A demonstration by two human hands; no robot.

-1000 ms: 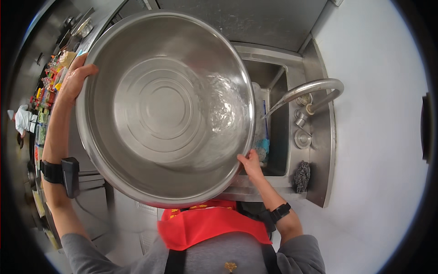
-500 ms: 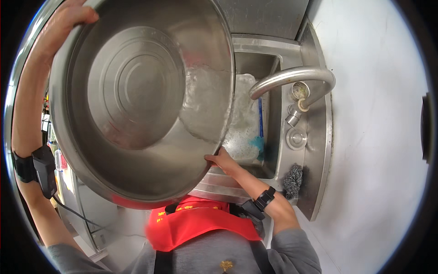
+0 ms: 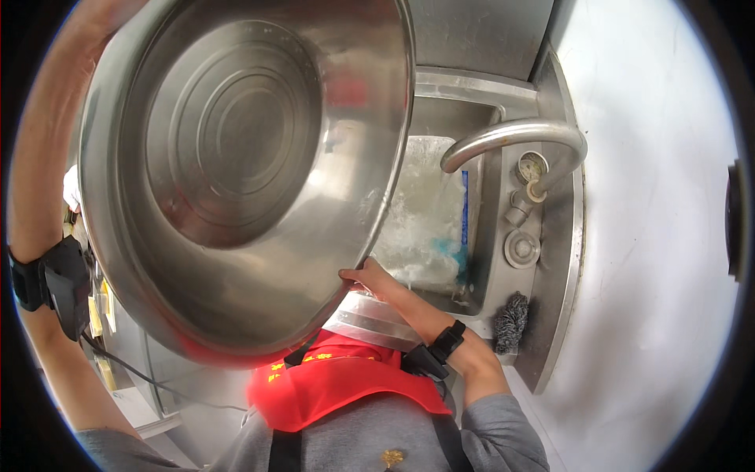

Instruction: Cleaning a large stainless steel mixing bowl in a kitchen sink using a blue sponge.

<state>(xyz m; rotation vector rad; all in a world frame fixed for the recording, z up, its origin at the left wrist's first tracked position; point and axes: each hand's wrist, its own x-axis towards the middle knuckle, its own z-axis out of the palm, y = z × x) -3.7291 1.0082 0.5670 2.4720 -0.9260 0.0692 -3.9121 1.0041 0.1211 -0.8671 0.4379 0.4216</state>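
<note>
I hold a large round stainless steel basin [image 3: 236, 157] up in front of me, tipped steeply on edge with its open side facing me and its right rim over the sink [image 3: 448, 110]. My right hand [image 3: 366, 277] grips the lower right rim. My left hand [image 3: 98, 23] holds the upper left rim and is mostly cut off at the edge of the view; my left forearm runs up the left side. No water shows inside the basin. Foamy water [image 3: 425, 220] lies in the sink.
A curved metal faucet [image 3: 511, 138] arches over the sink from the right. A dark wire scrubber [image 3: 511, 322] lies on the sink's front right ledge. A blue strip [image 3: 462, 212] stands in the sink. A white wall fills the right. I wear a red apron [image 3: 338, 377].
The basin has tipped from nearly level to steeply on edge and swung left and up. The water seen in it earlier has run out toward the sink.
</note>
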